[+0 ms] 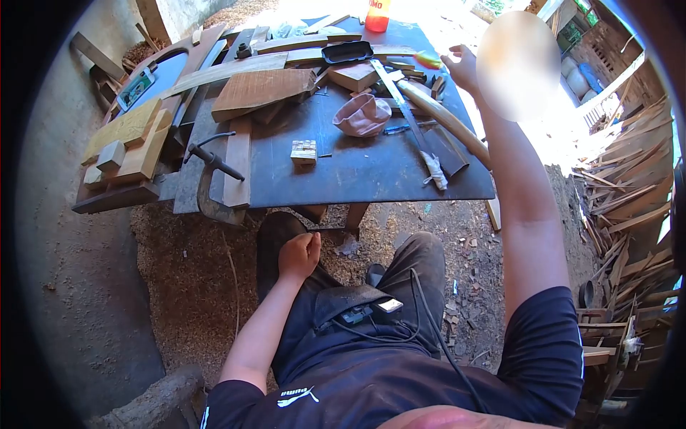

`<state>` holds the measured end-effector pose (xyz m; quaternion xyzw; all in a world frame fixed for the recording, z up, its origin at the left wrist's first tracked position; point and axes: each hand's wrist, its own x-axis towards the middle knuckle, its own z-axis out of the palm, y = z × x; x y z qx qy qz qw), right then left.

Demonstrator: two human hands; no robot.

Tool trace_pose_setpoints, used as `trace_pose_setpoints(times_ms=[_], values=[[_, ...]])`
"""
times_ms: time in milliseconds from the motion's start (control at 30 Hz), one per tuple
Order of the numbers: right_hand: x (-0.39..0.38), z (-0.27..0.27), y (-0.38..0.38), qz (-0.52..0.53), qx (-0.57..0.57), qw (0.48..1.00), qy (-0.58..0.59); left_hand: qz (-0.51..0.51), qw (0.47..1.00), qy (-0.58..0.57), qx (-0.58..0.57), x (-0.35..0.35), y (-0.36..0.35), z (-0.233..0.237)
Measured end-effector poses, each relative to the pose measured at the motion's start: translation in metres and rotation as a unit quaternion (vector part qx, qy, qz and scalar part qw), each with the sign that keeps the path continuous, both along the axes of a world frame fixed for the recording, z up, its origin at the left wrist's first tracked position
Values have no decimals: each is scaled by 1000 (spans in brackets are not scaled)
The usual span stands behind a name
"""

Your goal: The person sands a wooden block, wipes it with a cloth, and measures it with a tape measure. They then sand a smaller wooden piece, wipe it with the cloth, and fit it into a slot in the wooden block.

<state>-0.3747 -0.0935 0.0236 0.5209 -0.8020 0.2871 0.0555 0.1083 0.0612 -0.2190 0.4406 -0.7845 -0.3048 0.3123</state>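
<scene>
My left hand (299,256) rests closed on my thigh, below the front edge of the blue-topped table (286,171); whether anything is inside its fingers is hidden. Stretched out to the right, my right hand (462,68) is raised past the table's right side, its fingers apart and nothing visible in them. Nearest to it lies a small green and red object (429,60) at the table edge. A long wooden handle (446,123) and a metal ruler (400,104) lie below that hand. A small wooden block (304,151) sits near the front.
A clamp (214,161) grips the table's left front. Boards (261,89), a pink cloth cap (362,115), a black tray (347,52) and an orange bottle (377,16) lie or stand on the table. A blurred patch covers something beside my right hand. Wood scraps (629,214) are piled at right.
</scene>
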Motion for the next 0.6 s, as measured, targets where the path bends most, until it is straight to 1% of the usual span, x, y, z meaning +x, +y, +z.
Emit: trace_pose_setpoints(times_ms=[67,100,167,233,333,367,400,500,567,600], values=[[-3,-3,-3,44,45,992,111,0,1000,-9,7,0,-2,0],[8,-1,-1,63,67,992,83,0,1000,-24,10,1,-3,-1],[25,-2,0,94,87,988,87,1,998,-54,16,1,-4,-1],[34,-7,-6,119,104,982,103,0,999,-43,10,0,-4,-1],[49,-14,-14,115,112,975,153,2,1000,-30,2,-2,-5,-1],[53,-16,-15,109,124,977,136,4,1000,-25,1,-2,-5,-1],[61,-15,-13,111,129,974,147,3,1000,-28,4,-1,-5,-3],[83,-2,-10,105,155,966,178,8,999,-30,10,1,-7,-8],[93,2,-5,89,120,970,193,9,1000,-24,8,3,-8,-9],[81,-5,-11,88,87,973,197,11,1000,-24,15,3,-8,-8]])
